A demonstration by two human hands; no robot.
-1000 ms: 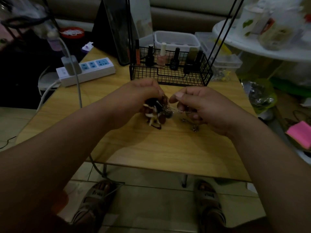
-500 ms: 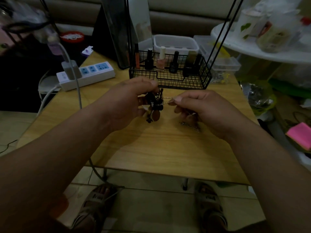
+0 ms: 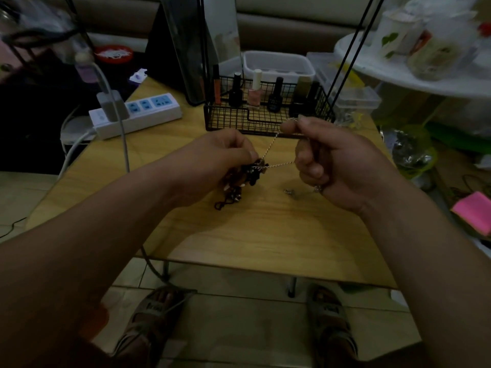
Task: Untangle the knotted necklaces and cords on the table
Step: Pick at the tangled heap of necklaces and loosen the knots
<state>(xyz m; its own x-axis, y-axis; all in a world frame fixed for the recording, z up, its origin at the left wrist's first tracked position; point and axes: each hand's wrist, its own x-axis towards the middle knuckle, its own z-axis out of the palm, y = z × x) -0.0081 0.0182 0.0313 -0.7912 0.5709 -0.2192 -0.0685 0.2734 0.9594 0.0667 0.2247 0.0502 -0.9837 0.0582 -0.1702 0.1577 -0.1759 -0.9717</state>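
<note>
Left fingers (image 3: 235,147) clutch the knotted cords (image 3: 253,173); right fingers (image 3: 290,127) pinch the chain (image 3: 281,164).

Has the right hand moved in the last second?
Yes. The right hand has risen away from the left hand and its tangle, fingertips now over the basket's front edge, drawing the chain taut.

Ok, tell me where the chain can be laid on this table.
Free: the table this side of the right hand; also its left side between power strip and left hand. Crowded: the back by the basket.
</note>
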